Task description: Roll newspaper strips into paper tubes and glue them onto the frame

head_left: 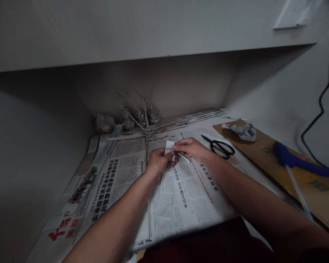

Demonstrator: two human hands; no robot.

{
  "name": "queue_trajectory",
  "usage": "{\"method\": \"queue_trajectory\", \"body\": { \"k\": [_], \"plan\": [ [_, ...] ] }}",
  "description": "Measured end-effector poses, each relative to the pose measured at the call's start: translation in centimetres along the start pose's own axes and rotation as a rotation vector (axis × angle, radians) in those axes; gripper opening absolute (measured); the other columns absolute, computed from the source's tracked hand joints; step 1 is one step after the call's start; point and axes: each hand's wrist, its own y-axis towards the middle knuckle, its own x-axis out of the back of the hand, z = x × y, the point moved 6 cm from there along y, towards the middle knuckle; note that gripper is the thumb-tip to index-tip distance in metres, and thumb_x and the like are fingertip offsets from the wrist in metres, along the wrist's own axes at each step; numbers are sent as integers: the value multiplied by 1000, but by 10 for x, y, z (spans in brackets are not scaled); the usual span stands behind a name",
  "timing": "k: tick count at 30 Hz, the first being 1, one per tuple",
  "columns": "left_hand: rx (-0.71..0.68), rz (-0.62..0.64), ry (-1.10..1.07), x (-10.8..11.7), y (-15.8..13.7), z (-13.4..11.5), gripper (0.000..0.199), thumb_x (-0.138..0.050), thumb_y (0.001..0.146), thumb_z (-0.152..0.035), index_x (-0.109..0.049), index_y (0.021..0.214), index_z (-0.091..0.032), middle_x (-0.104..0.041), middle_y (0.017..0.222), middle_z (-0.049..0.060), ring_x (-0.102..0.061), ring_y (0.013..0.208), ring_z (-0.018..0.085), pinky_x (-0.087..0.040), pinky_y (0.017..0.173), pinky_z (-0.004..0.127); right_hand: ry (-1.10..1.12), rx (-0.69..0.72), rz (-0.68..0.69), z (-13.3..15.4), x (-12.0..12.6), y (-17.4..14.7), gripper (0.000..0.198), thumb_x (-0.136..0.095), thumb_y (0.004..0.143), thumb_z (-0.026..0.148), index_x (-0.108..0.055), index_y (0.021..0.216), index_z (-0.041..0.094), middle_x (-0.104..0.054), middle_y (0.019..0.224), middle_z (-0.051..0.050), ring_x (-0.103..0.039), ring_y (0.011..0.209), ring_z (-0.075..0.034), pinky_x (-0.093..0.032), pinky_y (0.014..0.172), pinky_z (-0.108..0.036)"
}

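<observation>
A small white paper strip (170,145) with printed characters stands upright between my two hands. My left hand (159,160) is closed on its lower part, thumb in front. The fingertips of my right hand (191,149) pinch its right edge. A thin rolled paper stick (184,157) passes by the fingers and sticks out below my right hand; its contact with the fingers is partly hidden. Just behind my hands lies a crossed bundle of paper sticks (147,132), its arms spread out like a star.
Newspaper (164,204) covers the table. Black-handled scissors (219,147) lie right of my hands. Several long paper sticks (192,118) and woven paper pieces (140,116) are at the back. On cardboard (276,175) at right lie a blue glue gun (298,160) and a crumpled bag (244,131).
</observation>
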Motion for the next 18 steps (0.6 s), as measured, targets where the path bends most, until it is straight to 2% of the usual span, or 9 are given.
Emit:
{"method": "queue_trajectory", "body": {
  "k": [3, 8, 12, 18],
  "plan": [
    [6, 14, -3, 0, 0, 0, 28, -73, 64, -31, -68, 81, -9, -67, 74, 8, -61, 59, 13, -53, 55, 24, -13, 16, 23, -1, -2, 1, 35, -77, 62, 42, -68, 75, 11, -51, 46, 3, -34, 36, -3, -16, 33, -18],
    [28, 16, -23, -1, 1, 2, 22, -70, 69, -26, -69, 82, -8, -67, 73, 8, -62, 60, 13, -53, 55, 23, -6, 16, -85, -2, 0, 3, 39, -78, 58, 45, -66, 75, 12, -50, 45, 5, -36, 36, -4, -19, 33, -18],
    [35, 6, -34, -1, 2, 4, 17, -71, 68, -23, -68, 76, -8, -68, 72, 8, -63, 61, 13, -54, 57, 23, -1, 33, -114, 0, -3, 2, 40, -76, 58, 49, -62, 71, 13, -47, 44, 7, -35, 36, -3, -23, 35, -18],
    [37, 5, -26, 0, 2, 6, 19, -72, 68, -26, -68, 74, -8, -67, 67, 8, -63, 58, 14, -54, 55, 23, -114, 125, -141, 4, -5, 1, 38, -72, 64, 49, -58, 64, 14, -51, 47, 5, -44, 42, -7, -34, 42, -19]
  ]
}}
